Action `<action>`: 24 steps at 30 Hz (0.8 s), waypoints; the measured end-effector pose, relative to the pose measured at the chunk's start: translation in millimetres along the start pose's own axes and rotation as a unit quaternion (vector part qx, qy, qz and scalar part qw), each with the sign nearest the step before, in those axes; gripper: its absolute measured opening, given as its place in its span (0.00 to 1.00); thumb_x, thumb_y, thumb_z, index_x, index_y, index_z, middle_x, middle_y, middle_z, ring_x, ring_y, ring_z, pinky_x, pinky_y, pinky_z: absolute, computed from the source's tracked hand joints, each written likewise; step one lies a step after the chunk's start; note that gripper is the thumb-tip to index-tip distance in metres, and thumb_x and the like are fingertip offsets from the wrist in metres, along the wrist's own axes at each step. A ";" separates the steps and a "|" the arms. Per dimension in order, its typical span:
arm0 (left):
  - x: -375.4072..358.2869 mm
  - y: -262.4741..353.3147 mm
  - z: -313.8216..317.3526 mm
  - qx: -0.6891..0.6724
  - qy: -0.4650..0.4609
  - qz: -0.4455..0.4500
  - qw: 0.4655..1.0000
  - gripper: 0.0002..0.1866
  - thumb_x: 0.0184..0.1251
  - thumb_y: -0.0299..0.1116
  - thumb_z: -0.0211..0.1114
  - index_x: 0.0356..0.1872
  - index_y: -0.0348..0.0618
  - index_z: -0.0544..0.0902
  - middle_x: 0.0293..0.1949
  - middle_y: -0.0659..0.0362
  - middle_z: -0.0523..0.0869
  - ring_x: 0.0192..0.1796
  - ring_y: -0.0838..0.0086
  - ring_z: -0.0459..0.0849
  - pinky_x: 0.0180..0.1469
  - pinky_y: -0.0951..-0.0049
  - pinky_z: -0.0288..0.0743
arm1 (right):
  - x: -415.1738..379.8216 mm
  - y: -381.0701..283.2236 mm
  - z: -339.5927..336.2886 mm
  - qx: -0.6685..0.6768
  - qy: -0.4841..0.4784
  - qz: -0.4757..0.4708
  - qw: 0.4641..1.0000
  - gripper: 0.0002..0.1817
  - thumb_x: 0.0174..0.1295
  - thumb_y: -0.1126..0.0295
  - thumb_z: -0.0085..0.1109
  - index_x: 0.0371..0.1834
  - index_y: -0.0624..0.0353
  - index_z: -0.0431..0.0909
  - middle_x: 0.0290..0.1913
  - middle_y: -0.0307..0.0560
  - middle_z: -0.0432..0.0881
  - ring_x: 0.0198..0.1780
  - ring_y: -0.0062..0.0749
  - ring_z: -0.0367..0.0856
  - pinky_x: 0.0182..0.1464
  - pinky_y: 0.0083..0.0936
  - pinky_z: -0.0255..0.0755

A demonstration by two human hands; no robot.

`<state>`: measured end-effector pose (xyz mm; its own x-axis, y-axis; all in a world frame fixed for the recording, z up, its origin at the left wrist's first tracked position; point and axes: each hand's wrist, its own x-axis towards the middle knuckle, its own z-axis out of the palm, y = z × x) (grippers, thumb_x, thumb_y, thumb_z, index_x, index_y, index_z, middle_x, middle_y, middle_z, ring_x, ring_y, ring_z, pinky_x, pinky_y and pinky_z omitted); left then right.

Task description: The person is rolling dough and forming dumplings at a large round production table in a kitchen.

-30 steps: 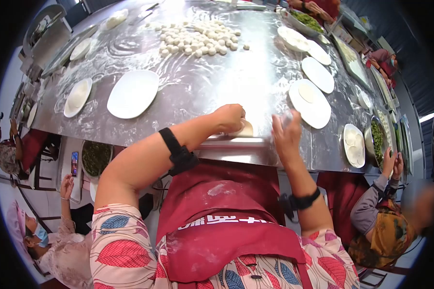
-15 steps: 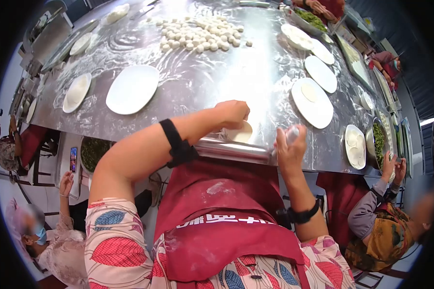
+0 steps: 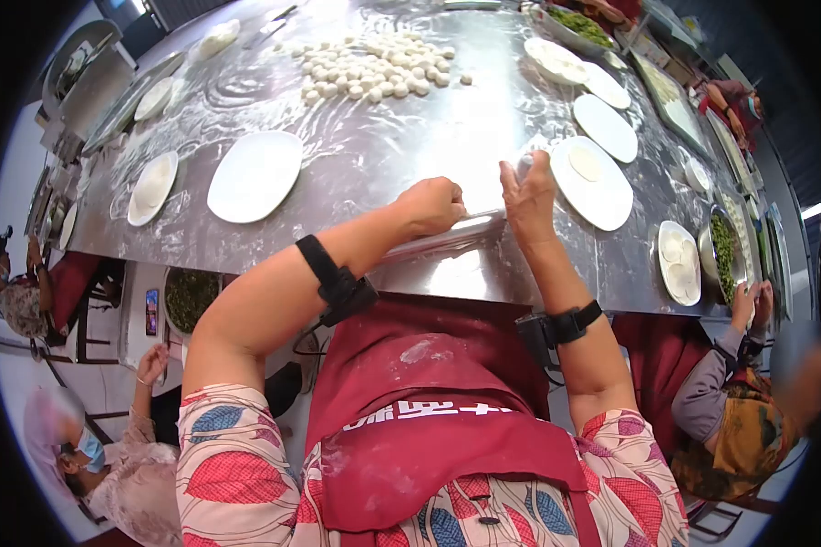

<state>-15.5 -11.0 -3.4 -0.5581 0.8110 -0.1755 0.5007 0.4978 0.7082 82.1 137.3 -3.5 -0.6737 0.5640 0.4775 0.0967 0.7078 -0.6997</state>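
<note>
My left hand (image 3: 433, 205) is closed, with its fingertips bent down at the edge of a dough wrapper (image 3: 476, 221), most of which is hidden. Just to the right, my right hand (image 3: 527, 196) curls around the end of a shiny metal rolling pin (image 3: 442, 239), which lies tilted near the table's front edge. Close beside my right hand stands a white oval plate (image 3: 607, 196) with one round wrapper (image 3: 585, 164) on it.
Many small dough balls (image 3: 374, 68) lie on the floured steel table (image 3: 356, 146). A white plate (image 3: 255, 178) is at left; another plate (image 3: 605, 128) is at right. Bowls of green filling (image 3: 192, 301) (image 3: 722, 255) stand either side. Co-workers (image 3: 730, 410) sit at both sides.
My right hand has moved up and away from me, tilting the rolling pin. My left hand stays close to its former place, and the wrapper beneath it is now less visible.
</note>
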 end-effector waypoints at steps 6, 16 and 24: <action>-1.3 -5.7 -3.9 -0.013 -0.043 0.021 0.999 0.09 0.54 0.28 0.59 0.33 0.34 0.82 0.29 0.48 0.84 0.36 0.62 0.82 0.40 0.65 0.74 | -64.6 1.2 -43.9 0.075 -0.005 0.054 0.996 0.17 0.60 0.72 0.60 0.47 0.65 0.64 0.27 0.55 0.75 0.26 0.42 0.79 0.29 0.35 0.70; -5.9 -3.5 -7.1 0.017 -0.032 -0.006 0.999 0.09 0.56 0.31 0.61 0.34 0.36 0.81 0.32 0.48 0.85 0.38 0.61 0.83 0.41 0.67 0.74 | 9.8 0.5 2.8 -0.014 -0.030 -0.002 0.999 0.20 0.61 0.70 0.60 0.48 0.68 0.62 0.30 0.65 0.76 0.33 0.60 0.78 0.35 0.42 0.70; 0.0 -23.6 -11.4 -0.029 -0.076 0.011 0.997 0.08 0.57 0.23 0.59 0.37 0.36 0.82 0.32 0.51 0.84 0.37 0.68 0.81 0.39 0.67 0.74 | -63.5 -3.4 -47.4 0.094 -0.036 0.084 0.991 0.18 0.61 0.72 0.60 0.46 0.67 0.63 0.27 0.57 0.76 0.30 0.44 0.79 0.32 0.35 0.71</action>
<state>-34.8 -26.3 -12.3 -0.4385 0.8609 -0.2578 0.4705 0.4643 0.7504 159.3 119.1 -6.2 -0.7103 0.6314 0.3111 0.0783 0.5101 -0.8565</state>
